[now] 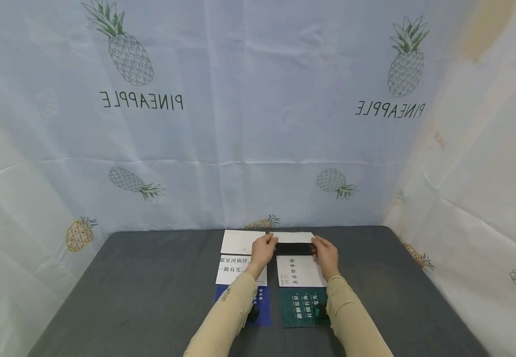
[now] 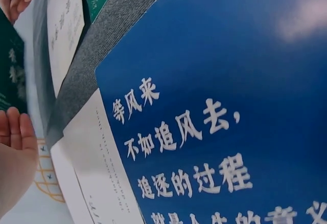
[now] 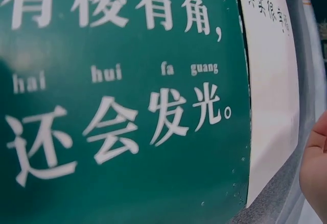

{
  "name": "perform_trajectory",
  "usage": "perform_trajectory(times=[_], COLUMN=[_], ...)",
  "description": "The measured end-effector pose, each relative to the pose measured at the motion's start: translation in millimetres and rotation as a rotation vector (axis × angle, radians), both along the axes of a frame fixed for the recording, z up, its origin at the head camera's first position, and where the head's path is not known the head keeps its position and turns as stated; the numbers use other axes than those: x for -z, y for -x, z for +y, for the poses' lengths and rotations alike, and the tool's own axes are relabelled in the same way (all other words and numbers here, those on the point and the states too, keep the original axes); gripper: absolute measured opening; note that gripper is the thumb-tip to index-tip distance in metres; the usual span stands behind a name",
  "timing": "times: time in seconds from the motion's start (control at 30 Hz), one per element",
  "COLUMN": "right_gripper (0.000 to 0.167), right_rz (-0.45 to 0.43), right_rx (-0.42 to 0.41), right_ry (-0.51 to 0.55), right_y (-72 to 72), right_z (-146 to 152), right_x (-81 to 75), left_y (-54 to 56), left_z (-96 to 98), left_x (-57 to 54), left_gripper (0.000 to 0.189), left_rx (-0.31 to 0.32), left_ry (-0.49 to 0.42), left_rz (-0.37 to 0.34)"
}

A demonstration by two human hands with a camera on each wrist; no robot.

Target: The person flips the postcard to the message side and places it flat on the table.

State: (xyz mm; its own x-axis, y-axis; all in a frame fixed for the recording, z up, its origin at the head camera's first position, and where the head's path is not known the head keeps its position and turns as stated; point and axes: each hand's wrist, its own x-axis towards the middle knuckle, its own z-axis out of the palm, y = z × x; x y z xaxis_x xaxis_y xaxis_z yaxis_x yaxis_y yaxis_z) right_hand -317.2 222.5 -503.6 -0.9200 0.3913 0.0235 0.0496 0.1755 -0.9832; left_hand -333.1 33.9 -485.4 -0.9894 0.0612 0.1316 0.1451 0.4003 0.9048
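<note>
Three cards form a column on my tabletop (image 1: 142, 292): a far white card (image 1: 235, 243), a lettered white card (image 1: 227, 277) just nearer me, and a blue card (image 2: 230, 45) nearest, partly hidden by my left sleeve (image 1: 226, 310). I judge they are laid in line so that each face can be read. Next comes my left grip (image 1: 263, 252), thumb and fingers pinching the left end of the held card (image 1: 292, 237). That card spans the space between my two hands, a pale side towards the head view, a dark green lettered side towards the left wrist view. Taking it by opposite ends probably stops it drooping and leaves its middle uncovered. Just below its pale strip is a dark band (image 1: 294, 249); I cannot tell whether that is shade or the card's own face. Nearer me lie a second lettered card (image 1: 300, 271) and a green card (image 1: 300, 310), set apart from the left column, presumably so the two don't mix. My right grip (image 1: 327, 256) pinches the held card's right end.
</note>
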Motion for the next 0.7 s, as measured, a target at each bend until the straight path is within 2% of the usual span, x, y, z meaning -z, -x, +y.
perform_trajectory(times=[0.13, 0.3, 0.43, 0.6, 0.7], right_gripper=[0.051, 0.045, 0.037, 0.032, 0.031], right_rz=[-0.028, -0.099, -0.087, -0.065, -0.063], right_rx=[0.000, 0.019, 0.057, 0.060, 0.059], right_ry=[-0.092, -0.236, -0.335, -0.420, -0.468], right_y=[-2.8, 0.5, 1.1, 1.4, 3.6], right_z=[-1, -1, 1, 2, 3], right_x=[0.3, 4.8, 8.5, 12.6, 15.2], left_y=[-0.1, -4.9, -9.8, -9.7, -7.9], left_z=[3.1, 8.0, 12.1, 14.7, 14.5], left_x=[3.4, 6.1, 7.3, 11.2, 13.4], left_gripper=[0.035, 0.036, 0.034, 0.022, 0.012], left_rx=[-0.038, -0.071, -0.072, -0.113, -0.143], left_ry=[0.079, 0.145, 0.176, 0.274, 0.293], left_rz=[0.039, 0.024, 0.004, 0.055, 0.084])
